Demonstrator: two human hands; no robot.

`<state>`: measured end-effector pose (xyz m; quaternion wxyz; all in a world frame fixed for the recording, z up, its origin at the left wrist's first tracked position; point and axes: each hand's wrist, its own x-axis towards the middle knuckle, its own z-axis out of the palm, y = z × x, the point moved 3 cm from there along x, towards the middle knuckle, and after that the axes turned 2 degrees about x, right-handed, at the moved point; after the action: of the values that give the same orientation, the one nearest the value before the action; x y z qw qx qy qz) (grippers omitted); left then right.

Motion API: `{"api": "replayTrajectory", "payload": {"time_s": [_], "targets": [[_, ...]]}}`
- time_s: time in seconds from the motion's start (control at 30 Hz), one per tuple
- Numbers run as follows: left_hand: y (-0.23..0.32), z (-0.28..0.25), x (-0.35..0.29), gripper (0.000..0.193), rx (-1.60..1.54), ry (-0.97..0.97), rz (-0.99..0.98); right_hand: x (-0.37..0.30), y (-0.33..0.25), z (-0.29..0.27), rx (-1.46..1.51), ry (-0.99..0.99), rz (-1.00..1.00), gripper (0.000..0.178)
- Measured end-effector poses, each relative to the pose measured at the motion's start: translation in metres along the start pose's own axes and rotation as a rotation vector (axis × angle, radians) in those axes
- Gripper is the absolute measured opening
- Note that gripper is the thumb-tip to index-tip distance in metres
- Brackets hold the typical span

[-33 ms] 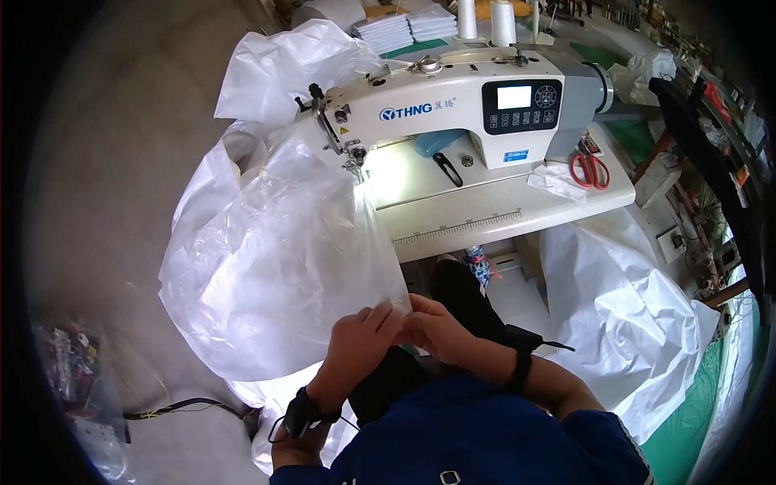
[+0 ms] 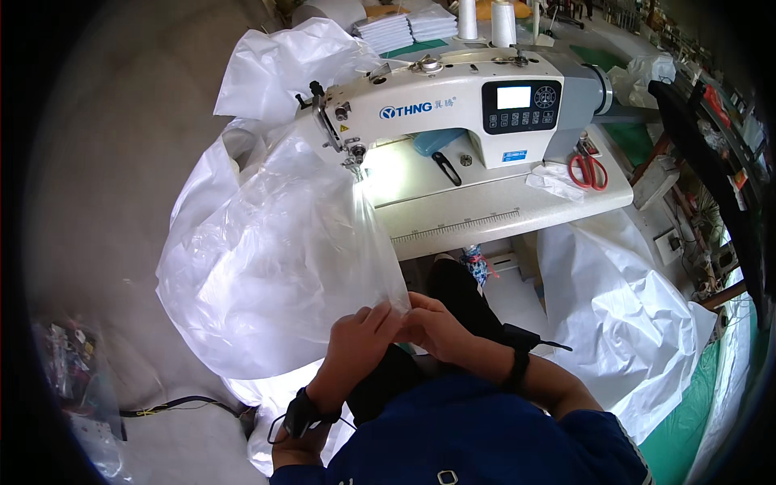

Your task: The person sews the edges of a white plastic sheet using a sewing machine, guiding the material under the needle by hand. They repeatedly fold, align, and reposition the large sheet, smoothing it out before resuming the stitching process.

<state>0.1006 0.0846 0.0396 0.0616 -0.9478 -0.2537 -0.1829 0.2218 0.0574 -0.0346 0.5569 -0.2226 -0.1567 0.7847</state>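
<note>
A large sheet of translucent white plastic film (image 2: pixel 267 267) hangs in loose folds from the needle area of a white sewing machine (image 2: pixel 428 105). Its upper part runs under the presser foot (image 2: pixel 356 158), beside the lit bed. Both hands pinch the near edge of the film, close together in front of my lap. My left hand (image 2: pixel 364 335) has its fingers bent over the edge. My right hand (image 2: pixel 436 327) closes on the same edge from the right, with its fingertips partly hidden by the film and the left fingers.
On the machine bed lie black thread snips (image 2: pixel 447 170), a small round metal part (image 2: pixel 466 160) and red-handled scissors (image 2: pixel 588 172). More white film (image 2: pixel 618 315) drapes at the right. Thread cones (image 2: pixel 503 24) stand behind the machine. A dark cable (image 2: pixel 190 402) crosses the floor at the left.
</note>
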Motion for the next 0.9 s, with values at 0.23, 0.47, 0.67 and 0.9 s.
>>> {"api": "replayTrajectory", "payload": {"time_s": [0.23,0.47,0.67,0.9], "targets": [[0.01,0.002,-0.002,0.016,0.06,0.017,0.14,0.012,0.0,-0.009,-0.213,0.159,0.086,0.024],[-0.012,0.015,-0.045,0.022,-0.006,0.101,-0.108,0.001,0.001,-0.008,-0.325,0.197,-0.052,0.028],[-0.089,0.004,-0.156,0.02,0.351,0.176,-0.49,-0.018,0.003,-0.014,-1.297,0.341,-0.36,0.04],[-0.124,-0.028,-0.232,0.028,0.602,0.378,-0.849,0.01,0.031,-0.006,-1.874,0.186,-0.622,0.054]]}}
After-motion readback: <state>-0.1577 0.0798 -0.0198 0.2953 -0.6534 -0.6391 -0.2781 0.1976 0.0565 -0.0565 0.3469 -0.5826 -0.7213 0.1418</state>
